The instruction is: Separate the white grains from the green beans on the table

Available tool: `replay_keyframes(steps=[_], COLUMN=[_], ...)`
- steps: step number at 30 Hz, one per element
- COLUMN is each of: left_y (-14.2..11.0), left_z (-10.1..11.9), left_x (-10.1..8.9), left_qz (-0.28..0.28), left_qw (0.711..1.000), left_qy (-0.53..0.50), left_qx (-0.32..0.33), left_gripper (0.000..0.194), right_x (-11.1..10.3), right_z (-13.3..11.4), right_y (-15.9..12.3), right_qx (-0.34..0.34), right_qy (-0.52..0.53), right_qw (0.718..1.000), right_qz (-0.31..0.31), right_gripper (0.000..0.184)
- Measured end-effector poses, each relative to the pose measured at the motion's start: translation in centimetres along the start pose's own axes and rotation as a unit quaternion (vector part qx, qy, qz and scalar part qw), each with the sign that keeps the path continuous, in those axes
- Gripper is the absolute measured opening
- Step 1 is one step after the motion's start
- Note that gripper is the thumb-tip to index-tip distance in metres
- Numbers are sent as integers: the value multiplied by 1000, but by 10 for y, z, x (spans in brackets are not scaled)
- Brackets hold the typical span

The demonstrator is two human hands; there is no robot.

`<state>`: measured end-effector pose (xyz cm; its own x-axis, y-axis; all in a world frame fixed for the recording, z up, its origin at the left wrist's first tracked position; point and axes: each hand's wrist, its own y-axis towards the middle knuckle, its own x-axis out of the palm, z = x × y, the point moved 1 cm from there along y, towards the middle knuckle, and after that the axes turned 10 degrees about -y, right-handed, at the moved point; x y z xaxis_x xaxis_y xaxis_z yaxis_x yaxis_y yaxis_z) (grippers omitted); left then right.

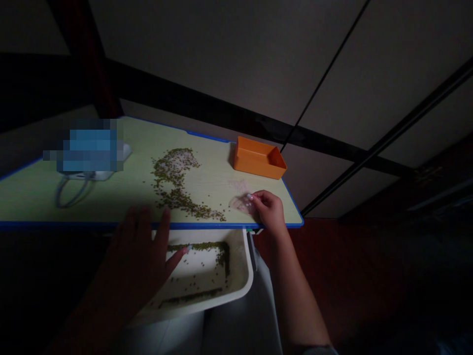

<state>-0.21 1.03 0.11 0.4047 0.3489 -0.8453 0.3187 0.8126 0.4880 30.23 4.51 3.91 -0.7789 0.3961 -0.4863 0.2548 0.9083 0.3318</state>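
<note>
Small green beans (186, 203), like mung beans, lie in a curved spread on the pale table, with paler grains (179, 161) mixed in at the back. My left hand (142, 246) is open at the table's front edge, fingers spread, thumb over a white bin (247, 276). More green beans line that bin's bottom edges. At the table's right side, my right hand (266, 204) is closed in a pinch; what its fingertips hold, if anything, is too small to make out. Beneath them is a faint pinkish patch (242, 201) with small pale bits.
An orange open box (254, 165) stands at the table's back right corner. On the left are a blurred-out blue thing (92, 150) and a looped cable (70, 199). The table (218, 162) has a blue rim. Dark-lined cabinet panels (229, 59) rise close behind it.
</note>
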Motion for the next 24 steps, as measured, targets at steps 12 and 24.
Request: replay_keyframes(steps=[12,24], left_y=[2,1], left_z=[4,2], left_x=[-5,2], left_qz=[0,-6], left_qw=[1000,999], left_qy=[-19,51], left_qx=[0,17], left_gripper=[74,79], right_x=[1,3], right_z=[2,9], right_y=[-3,-2], right_qx=[-33,-12], right_qy=[-69,-97], right_qw=[996,995], right_qz=[-56,-27], right_gripper=[26,28])
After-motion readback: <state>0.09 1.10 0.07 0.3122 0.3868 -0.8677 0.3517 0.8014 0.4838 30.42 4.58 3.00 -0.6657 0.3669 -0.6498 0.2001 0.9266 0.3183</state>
